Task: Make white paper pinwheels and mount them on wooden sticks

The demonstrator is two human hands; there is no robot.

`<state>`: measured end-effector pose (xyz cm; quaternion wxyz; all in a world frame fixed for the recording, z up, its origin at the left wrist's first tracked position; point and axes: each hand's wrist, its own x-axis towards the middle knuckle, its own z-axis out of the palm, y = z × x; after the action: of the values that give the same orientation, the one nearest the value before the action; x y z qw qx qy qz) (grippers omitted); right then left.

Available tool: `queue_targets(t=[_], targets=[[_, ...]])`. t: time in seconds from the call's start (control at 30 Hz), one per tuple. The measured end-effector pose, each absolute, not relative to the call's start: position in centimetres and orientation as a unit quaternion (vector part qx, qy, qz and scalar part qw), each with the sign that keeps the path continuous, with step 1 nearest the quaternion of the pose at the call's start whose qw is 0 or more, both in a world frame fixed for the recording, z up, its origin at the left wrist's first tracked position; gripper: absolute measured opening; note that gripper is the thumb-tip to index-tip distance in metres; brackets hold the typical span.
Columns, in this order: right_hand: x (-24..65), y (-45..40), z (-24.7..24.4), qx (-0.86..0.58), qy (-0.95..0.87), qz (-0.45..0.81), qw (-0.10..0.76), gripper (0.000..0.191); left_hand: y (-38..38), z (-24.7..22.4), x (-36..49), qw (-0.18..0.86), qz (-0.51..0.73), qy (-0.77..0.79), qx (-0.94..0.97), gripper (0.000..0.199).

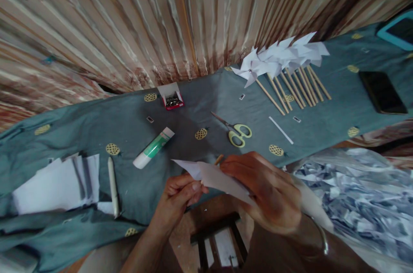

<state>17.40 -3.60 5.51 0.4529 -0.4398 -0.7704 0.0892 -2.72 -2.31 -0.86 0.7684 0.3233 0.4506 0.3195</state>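
A partly folded white paper piece (pixel 222 180) is held between my two hands above the table's front edge. My left hand (pixel 182 195) pinches its left part between thumb and fingers. Over its right part, my right hand (pixel 266 189) is closed, with the fingers bent across the paper. A short bit of a wooden stick (pixel 219 159) shows behind the paper, near my right fingertips; the rest of it is hidden. Beyond my hands lie scissors (pixel 237 130) with pale green handles and a green and white glue stick (pixel 154 148).
Several white paper pinwheels (pixel 280 57) on sticks lie at the back right. A box of pins (pixel 173 100), a paper stack (pixel 58 184), a white pen-like tool (pixel 113 187), a paper strip (pixel 281 130) and a phone (pixel 383 92) are around. A bag of paper scraps (pixel 364 200) stands right.
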Motion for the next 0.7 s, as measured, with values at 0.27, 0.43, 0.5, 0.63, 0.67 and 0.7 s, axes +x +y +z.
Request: queue_targets(t=[0.27,0.43,0.5,0.63,0.67,0.7], targets=[[17.49,-3.82,5.29,-0.44,-0.777,0.091,0.441,0.029,-2.3,-0.63,-2.66,0.766,0.308,0.475,0.305,0.042],[17.66,-3.72,5.4,-0.435,-0.78,0.082,0.442,0.026,-2.47,-0.53,-2.66,0.76,0.313,0.476,0.313,0.039],[17.65,-3.7,5.39,-0.439,-0.779,0.082,0.44,0.026,-2.48,-0.59,-2.69,0.761,0.312,0.473,0.316,0.038],[17.5,-3.81,5.29,-0.445,-0.773,0.079,0.445,0.027,-2.45,-0.82,-2.78,0.766,0.306,0.468,0.318,0.037],[17.46,-3.84,5.28,-0.447,-0.772,0.078,0.446,0.029,-2.46,-0.89,-2.82,0.764,0.304,0.472,0.318,0.037],[17.44,-3.87,5.29,-0.448,-0.771,0.078,0.446,0.03,-2.49,-0.96,-2.86,0.762,0.302,0.477,0.318,0.037]])
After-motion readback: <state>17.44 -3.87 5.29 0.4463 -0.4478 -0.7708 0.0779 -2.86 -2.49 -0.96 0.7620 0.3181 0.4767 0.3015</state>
